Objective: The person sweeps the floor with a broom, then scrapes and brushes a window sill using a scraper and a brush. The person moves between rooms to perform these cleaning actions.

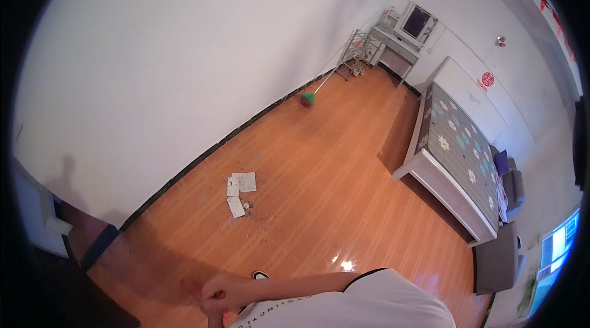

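My right hand point(227, 292) is curled in a fist at the bottom of the view, with my bare forearm reaching in from the right. A red object point(219, 295) shows within the fist; its kind is hard to tell. My left hand point(208, 310) is just below, close against the right one and mostly hidden by it. A blurred pinkish-red thing point(189, 287) lies just beyond the hands, and a small pink bit point(226, 315) shows beneath them. Ahead on the wood-look floor point(313, 180) lie several white tile-like pieces point(244, 182) among crumbs of debris.
A green-and-red broom point(308, 99) leans on the white wall point(184, 60). Beyond it stand a metal rack point(352, 56) and a dressing table point(398, 46) with a mirror. A bed point(454, 143) with a floral mattress and a grey sofa piece point(497, 259) are at right. A doorway threshold point(99, 247) is at left.
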Action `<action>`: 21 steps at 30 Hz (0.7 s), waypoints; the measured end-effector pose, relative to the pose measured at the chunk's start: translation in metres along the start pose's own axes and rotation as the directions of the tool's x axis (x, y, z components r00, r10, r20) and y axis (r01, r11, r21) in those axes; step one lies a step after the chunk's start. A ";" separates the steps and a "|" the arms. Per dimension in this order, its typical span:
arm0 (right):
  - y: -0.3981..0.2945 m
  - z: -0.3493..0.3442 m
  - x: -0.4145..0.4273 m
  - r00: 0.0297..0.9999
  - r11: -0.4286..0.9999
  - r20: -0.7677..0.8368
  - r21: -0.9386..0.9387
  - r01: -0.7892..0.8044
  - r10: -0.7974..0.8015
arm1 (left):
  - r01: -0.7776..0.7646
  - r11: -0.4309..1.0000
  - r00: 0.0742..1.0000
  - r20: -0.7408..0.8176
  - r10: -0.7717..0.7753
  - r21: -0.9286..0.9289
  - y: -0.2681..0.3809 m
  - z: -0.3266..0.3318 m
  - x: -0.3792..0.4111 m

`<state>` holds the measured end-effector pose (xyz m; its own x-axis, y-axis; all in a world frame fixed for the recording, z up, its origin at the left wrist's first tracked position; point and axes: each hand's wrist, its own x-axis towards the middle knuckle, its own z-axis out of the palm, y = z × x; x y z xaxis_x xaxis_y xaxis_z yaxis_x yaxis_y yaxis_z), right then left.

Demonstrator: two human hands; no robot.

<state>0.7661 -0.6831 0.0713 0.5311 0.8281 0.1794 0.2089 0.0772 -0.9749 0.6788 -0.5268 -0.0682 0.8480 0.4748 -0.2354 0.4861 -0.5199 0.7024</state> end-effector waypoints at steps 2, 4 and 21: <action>-0.016 -0.028 -0.002 0.996 0.985 -0.078 0.162 0.056 -0.043 | -0.077 0.996 0.997 0.019 0.078 -0.040 0.017 0.009 0.015; -0.067 -0.053 -0.001 0.999 0.999 -0.023 0.027 0.031 -0.030 | -0.126 0.989 0.992 -0.016 0.125 -0.072 0.029 0.002 0.020; 0.008 0.048 0.063 0.899 0.925 0.423 0.289 -0.248 0.109 | 0.607 0.789 0.783 -0.246 -0.572 0.095 -0.132 -0.059 -0.068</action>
<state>0.7613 -0.6035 0.0686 0.1528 0.9883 -0.0004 -0.1753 0.0267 -0.9841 0.5440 -0.4484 -0.1051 0.3337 0.8435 -0.4210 0.9181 -0.1895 0.3481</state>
